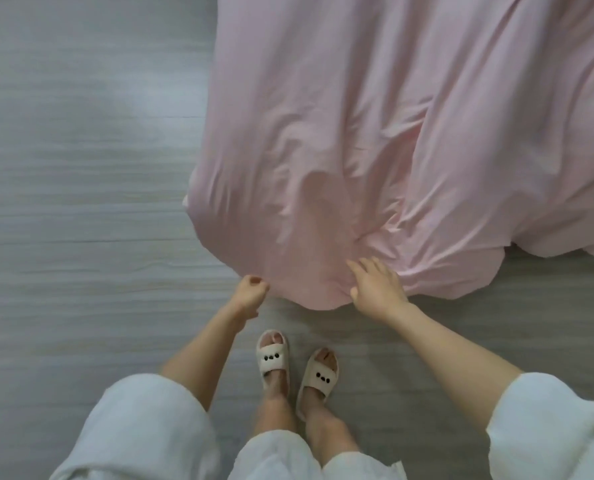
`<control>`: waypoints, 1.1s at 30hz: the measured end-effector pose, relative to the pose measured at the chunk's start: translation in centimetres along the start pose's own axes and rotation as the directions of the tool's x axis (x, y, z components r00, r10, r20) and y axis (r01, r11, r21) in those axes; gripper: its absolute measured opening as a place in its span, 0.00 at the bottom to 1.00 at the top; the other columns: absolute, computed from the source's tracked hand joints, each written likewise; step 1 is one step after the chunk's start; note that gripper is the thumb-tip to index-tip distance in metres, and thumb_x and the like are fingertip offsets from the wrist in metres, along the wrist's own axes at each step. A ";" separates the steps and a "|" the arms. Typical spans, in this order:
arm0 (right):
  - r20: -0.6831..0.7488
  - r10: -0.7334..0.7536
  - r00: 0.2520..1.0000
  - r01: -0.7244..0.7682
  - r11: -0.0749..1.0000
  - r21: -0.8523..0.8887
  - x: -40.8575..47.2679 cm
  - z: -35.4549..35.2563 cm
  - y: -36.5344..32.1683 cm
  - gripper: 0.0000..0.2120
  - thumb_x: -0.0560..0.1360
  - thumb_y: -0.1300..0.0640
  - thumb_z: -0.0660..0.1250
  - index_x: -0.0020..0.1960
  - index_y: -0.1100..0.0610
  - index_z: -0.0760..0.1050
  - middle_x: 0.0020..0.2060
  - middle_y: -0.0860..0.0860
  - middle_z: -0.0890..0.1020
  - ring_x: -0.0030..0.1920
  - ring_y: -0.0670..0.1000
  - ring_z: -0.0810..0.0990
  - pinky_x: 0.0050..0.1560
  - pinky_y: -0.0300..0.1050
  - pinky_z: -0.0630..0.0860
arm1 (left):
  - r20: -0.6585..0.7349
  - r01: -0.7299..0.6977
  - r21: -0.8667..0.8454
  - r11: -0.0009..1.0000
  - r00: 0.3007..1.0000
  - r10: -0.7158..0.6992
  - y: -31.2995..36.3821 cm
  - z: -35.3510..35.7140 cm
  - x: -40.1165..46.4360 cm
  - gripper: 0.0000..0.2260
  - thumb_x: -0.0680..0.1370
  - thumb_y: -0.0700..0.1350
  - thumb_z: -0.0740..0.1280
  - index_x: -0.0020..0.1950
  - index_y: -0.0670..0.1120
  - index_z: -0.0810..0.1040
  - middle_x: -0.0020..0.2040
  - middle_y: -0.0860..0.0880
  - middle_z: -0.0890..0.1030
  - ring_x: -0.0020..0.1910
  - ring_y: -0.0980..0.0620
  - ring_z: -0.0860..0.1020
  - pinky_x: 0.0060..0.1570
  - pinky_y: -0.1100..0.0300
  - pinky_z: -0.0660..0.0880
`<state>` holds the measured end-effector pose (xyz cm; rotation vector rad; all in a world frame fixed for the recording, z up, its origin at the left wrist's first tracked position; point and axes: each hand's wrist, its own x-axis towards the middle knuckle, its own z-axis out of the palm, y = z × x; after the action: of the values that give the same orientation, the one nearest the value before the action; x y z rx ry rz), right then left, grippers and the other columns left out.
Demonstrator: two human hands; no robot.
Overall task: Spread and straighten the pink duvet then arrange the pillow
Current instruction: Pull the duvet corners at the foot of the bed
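Observation:
The pink duvet (375, 133) fills the upper right of the head view. It hangs in creased folds over the bed's near corner, down toward the floor. My left hand (252, 294) is curled into a fist against the duvet's lower left edge and seems to pinch the hem. Further right, my right hand (375, 289) lies on the lowest fold with its fingers spread over the fabric and its thumb tucked under the hem. Wrinkles run together just above that hand. No pillow is in view.
Grey wood-look floor (81, 202) covers the left side and the strip below the duvet. My feet in cream slippers (275, 358) stand just short of the hanging edge. White sleeves (143, 427) frame the bottom corners.

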<state>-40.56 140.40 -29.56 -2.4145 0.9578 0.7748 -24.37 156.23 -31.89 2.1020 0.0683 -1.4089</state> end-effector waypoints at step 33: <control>0.011 -0.155 0.988 0.155 0.977 -0.150 11.2 2.5 -8.7 0.28 0.76 0.57 0.57 0.75 0.52 0.58 0.77 0.53 0.54 0.75 0.55 0.54 0.72 0.53 0.61 | -0.468 -0.155 0.209 0.966 0.851 0.238 1.1 -8.8 13.7 0.32 0.78 0.48 0.60 0.77 0.50 0.47 0.78 0.44 0.48 0.76 0.40 0.50 0.71 0.43 0.57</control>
<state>-28.36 142.22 -36.99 -2.5825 0.7237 0.8146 -10.73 155.99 -40.86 2.4802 -0.0645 -0.7541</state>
